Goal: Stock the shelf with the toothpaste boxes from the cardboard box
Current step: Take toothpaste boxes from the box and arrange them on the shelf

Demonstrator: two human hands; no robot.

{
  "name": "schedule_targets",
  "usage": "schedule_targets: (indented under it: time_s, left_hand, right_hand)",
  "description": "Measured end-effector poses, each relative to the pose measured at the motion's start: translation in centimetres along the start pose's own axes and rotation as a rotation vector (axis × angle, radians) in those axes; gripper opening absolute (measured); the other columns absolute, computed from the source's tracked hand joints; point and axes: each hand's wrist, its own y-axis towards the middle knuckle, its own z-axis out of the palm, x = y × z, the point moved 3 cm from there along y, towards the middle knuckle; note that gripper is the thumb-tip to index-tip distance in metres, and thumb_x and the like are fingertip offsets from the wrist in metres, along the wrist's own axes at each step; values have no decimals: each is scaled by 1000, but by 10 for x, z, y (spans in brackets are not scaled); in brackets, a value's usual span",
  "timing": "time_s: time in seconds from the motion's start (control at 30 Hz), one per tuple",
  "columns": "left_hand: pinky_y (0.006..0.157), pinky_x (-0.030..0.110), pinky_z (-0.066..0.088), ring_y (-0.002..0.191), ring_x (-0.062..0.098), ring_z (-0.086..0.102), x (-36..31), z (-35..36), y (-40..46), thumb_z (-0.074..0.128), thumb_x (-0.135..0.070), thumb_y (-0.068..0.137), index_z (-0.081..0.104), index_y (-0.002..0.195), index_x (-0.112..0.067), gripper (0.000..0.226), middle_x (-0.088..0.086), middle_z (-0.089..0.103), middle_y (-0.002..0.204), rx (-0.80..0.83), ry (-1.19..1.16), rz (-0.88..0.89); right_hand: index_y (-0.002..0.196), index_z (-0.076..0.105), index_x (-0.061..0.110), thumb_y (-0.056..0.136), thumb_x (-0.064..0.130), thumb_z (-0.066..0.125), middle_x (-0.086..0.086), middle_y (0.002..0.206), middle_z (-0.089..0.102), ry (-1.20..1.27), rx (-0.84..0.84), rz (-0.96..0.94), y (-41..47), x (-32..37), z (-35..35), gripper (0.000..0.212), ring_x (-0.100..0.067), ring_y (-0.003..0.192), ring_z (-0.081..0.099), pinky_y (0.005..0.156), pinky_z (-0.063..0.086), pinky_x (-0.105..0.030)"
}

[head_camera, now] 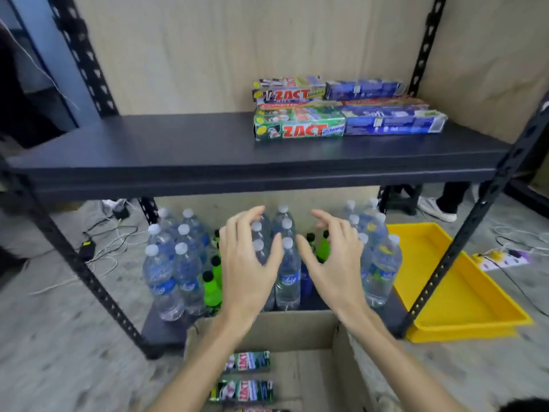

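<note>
Several toothpaste boxes [344,110] lie stacked on the right half of the dark shelf board [178,150], green and red ones on the left, blue ones on the right. Below, at the bottom of the view, an open cardboard box [297,328] holds more green toothpaste boxes [246,362]. My left hand [248,260] and my right hand [332,257] hover side by side above the cardboard box and below the shelf board, fingers spread and relaxed, holding nothing.
Water bottles [172,263] and green bottles [212,289] crowd the bottom shelf behind my hands. A yellow tray [463,292] lies on the floor at the right. Black perforated uprights [89,278] frame the shelf. Cables and a power strip [505,258] lie on the floor; someone's shoe [436,208] shows behind.
</note>
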Motion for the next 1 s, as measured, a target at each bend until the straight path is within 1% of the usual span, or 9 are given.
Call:
schedule_targets:
  time_s: [0.1, 0.17, 0.33, 0.43, 0.5, 0.6, 0.7, 0.83, 1.0]
  left_hand:
    - [99, 24, 36, 115, 9, 46, 50, 12, -69, 69, -26, 89, 50, 133, -22, 48, -10, 50, 119, 113, 83, -144]
    - [95, 23, 33, 113, 14, 49, 94, 19, -115, 71, -26, 87, 51, 130, -20, 48, -6, 51, 117, 208, 174, -257]
    - [94, 42, 45, 114, 29, 55, 192, 21, -210, 72, -30, 86, 53, 126, -16, 46, 7, 56, 118, 501, 382, -580]
    - [96, 43, 45, 116, 31, 55, 231, 16, -256, 68, -36, 91, 52, 128, -14, 46, 10, 55, 122, 638, 442, -736]
    - [97, 43, 46, 116, 30, 56, 251, 17, -279, 69, -37, 91, 52, 128, -16, 47, 10, 54, 123, 725, 427, -799]
    - [96, 45, 48, 114, 31, 57, 276, 25, -303, 75, -32, 86, 53, 129, -20, 50, 8, 53, 121, 845, 382, -839]
    - [103, 44, 44, 120, 29, 53, 293, 35, -313, 75, -29, 88, 52, 132, -24, 50, 8, 51, 128, 952, 362, -830]
    - [111, 46, 39, 126, 29, 43, 305, 46, -322, 73, -24, 89, 49, 137, -27, 54, 9, 40, 137, 1040, 368, -834]
    - [120, 50, 30, 141, 31, 32, 332, 53, -332, 66, -25, 94, 42, 142, -33, 54, 4, 22, 151, 1081, 368, -877]
  right_hand:
    - [136, 49, 33, 91, 41, 67, 14, 113, 51, -48, 127, 92, -68, -38, 38, 49, -10, 111, 49, 93, 40, -37]
    - [137, 48, 31, 90, 41, 67, 11, 117, 53, -100, 241, 153, -115, -68, 67, 52, -16, 111, 52, 91, 42, -41]
    - [139, 48, 25, 89, 41, 69, 2, 120, 57, -237, 563, 297, -207, -136, 120, 56, -23, 113, 54, 90, 42, -44]
    - [141, 48, 23, 89, 39, 69, -3, 127, 59, -276, 733, 327, -242, -163, 142, 58, -28, 117, 54, 94, 43, -48]
    - [143, 44, 26, 90, 40, 66, -1, 132, 56, -296, 859, 315, -260, -176, 153, 59, -26, 120, 50, 97, 38, -44]
    - [143, 41, 32, 89, 41, 66, 2, 134, 57, -297, 1003, 333, -284, -192, 165, 60, -23, 122, 48, 98, 33, -40]
    - [141, 43, 33, 89, 39, 68, 2, 141, 55, -296, 1116, 408, -301, -205, 175, 58, -23, 130, 44, 108, 30, -42]
    - [143, 42, 37, 87, 37, 73, 3, 148, 50, -278, 1260, 471, -320, -219, 183, 64, -24, 138, 37, 113, 23, -42]
    - [145, 42, 38, 88, 44, 70, 4, 151, 47, -214, 1271, 495, -331, -229, 195, 64, -23, 139, 35, 114, 21, -42]
